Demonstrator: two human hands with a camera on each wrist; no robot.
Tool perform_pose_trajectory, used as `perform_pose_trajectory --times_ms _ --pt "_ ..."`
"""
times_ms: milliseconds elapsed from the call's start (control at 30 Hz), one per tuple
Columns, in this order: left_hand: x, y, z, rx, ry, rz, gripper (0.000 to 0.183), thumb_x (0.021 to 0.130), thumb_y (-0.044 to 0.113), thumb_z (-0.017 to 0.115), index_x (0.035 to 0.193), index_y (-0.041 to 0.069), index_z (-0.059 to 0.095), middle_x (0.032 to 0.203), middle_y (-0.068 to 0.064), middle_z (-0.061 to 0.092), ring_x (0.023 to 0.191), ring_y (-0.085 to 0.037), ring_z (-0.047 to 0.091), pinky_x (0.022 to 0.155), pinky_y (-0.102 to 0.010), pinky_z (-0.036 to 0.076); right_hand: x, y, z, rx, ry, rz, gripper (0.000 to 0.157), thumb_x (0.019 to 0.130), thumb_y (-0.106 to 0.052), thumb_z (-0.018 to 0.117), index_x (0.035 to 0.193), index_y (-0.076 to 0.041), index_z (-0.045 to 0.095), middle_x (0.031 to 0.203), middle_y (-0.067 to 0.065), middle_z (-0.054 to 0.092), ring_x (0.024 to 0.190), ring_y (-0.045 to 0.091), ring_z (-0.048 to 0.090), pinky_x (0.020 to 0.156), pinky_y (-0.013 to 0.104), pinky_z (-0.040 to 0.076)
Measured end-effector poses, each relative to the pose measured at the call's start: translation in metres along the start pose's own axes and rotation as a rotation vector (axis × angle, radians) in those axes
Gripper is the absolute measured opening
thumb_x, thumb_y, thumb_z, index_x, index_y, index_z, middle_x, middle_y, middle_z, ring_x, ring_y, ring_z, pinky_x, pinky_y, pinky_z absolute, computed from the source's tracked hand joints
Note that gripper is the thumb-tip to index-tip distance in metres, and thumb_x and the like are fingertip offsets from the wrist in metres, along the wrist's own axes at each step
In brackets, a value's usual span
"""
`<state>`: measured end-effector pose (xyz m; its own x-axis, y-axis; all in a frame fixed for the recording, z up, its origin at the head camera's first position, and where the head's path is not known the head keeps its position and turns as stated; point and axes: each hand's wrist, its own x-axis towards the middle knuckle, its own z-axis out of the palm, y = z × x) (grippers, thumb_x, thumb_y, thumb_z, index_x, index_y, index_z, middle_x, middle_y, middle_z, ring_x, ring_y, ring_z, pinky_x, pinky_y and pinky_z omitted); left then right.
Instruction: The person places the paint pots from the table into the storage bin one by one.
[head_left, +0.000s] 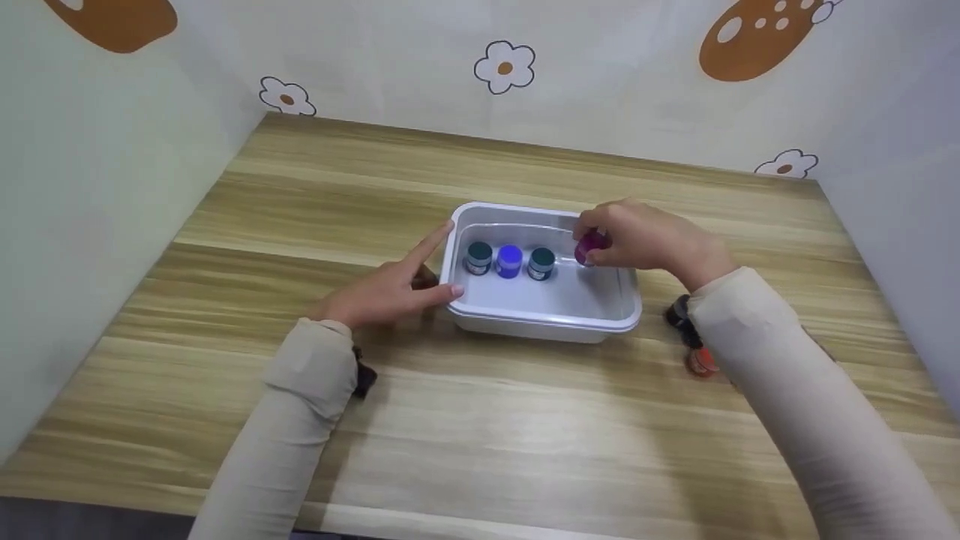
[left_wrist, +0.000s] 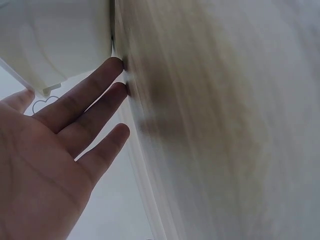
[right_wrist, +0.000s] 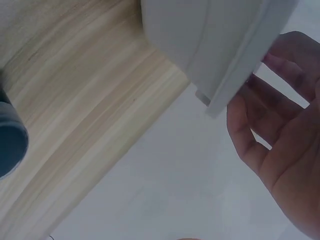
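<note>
A white plastic tub (head_left: 540, 322) stands mid-table. Inside, a row of small lidded jars runs from its left end: a dark green jar (head_left: 478, 259), a blue-violet jar (head_left: 509, 261) and another dark green jar (head_left: 541, 264). My left hand (head_left: 382, 292) touches the tub's left end, index finger and thumb spread along the rim; its other fingers extend beside the tub's wall in the left wrist view. Over the tub's right end, my right hand (head_left: 649, 236) pinches a magenta jar (head_left: 590, 247) with fingertips and thumb, partly covering it. In the right wrist view, the tub's wall hides most of that jar.
An orange-red jar (head_left: 701, 363) stands on the table right of the tub, partly behind the right sleeve. A dark-coloured jar (right_wrist: 11, 142) shows at the left of the right wrist view. Black devices (head_left: 364, 377) sit at the wrists. Patterned white walls (head_left: 615, 90) border the wooden table (head_left: 480, 435).
</note>
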<state>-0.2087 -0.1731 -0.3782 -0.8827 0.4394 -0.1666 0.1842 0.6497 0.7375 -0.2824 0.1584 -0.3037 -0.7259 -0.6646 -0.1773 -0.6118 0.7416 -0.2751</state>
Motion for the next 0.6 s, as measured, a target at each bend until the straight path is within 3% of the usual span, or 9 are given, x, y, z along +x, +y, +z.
perform_pose_trajectory --times_ms 267,600 --pt "0.000 0.000 0.000 0.008 0.000 -0.018 0.093 0.087 0.072 0.056 0.154 0.052 -0.005 0.135 -0.015 0.059 0.120 -0.028 0.057 0.100 -0.054 0.043 0.012 -0.005 0.016 -0.107 -0.033 -0.029 0.026 0.087 -0.008 0.075 0.113 -0.006 0.073 0.106 0.011 0.070 0.090 0.025 0.063 0.086 0.043 0.054" --pt "0.000 0.000 -0.001 -0.010 -0.009 0.006 0.093 0.089 0.066 0.058 0.156 0.047 -0.004 0.124 -0.013 0.064 0.111 -0.025 0.060 0.095 -0.049 0.046 0.017 -0.002 0.034 -0.153 0.016 -0.151 0.014 0.087 0.000 0.070 0.101 -0.002 0.071 0.089 0.009 0.067 0.074 0.021 0.057 0.067 0.035 0.049"
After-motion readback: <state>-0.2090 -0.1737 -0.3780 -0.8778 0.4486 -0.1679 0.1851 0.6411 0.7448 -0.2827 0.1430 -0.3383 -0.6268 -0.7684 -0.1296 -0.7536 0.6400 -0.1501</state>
